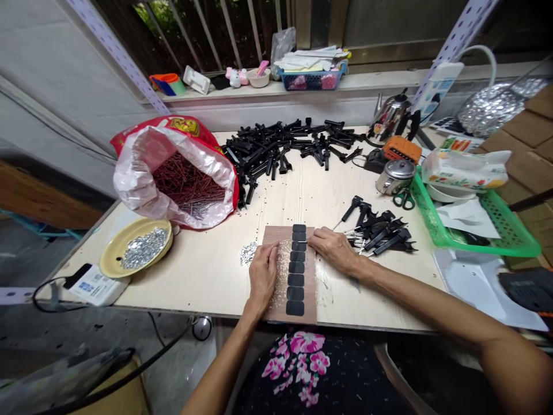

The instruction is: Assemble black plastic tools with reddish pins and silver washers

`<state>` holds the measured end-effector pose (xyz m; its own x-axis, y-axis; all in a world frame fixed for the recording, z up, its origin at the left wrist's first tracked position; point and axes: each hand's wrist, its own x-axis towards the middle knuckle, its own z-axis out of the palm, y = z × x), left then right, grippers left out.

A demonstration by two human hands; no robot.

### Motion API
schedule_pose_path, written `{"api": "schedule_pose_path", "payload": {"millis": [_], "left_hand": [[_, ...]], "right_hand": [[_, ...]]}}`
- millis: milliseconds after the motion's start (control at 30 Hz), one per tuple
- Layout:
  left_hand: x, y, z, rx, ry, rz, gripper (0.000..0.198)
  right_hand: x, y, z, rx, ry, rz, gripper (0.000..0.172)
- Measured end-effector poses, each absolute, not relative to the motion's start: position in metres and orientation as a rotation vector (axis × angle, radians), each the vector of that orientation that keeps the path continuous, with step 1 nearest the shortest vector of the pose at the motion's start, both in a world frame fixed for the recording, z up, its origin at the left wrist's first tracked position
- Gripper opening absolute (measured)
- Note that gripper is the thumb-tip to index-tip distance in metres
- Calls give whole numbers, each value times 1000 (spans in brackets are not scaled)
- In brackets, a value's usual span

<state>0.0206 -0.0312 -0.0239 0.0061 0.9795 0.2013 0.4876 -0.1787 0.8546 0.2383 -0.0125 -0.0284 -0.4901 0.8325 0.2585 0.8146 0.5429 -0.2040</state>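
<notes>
A brown board [276,233] lies at the table's near edge with a column of several black rectangular pads [296,268] and a spread of tiny silver bits. My left hand [263,275] rests knuckles-up on the board's left side, fingers curled over the silver bits. My right hand [333,248] reaches to the top of the pad column, fingertips pinched together at a thin pin [305,242]. A small group of black clip parts with metal pins [380,230] lies just right of that hand.
A red bag lined with plastic [177,178] holds thin reddish pins at left. A yellow plate [136,248] carries silver bits. A large heap of black parts [285,147] sits at the back. A green tray [479,222], scissors [404,200] and a kettle [391,118] stand right.
</notes>
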Motion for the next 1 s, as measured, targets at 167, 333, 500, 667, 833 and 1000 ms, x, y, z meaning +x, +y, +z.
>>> {"api": "schedule_pose_path", "payload": {"millis": [167,333,500,667,833,1000], "left_hand": [[-6,-30,-24,1718,1710,1181,25],[-57,-34,-20,1719,1892,1115,23],[-79,-46,-26,1791,1915,987,19],[-77,-48,-39,1897,1906,912,15],[-72,-49,-46,1983,1944,823,12],[-70,-50,-50,1981,1940,825,13]], "right_hand": [[240,-20,-31,-1404,-2346,142,25],[247,-26,-36,-1336,-2279,214,25],[243,-31,-38,-1280,-2273,248,24],[236,-29,-32,-1222,-2271,200,23],[234,-31,-28,-1163,-2249,130,19],[232,-36,-30,-1152,-2271,116,19]]}}
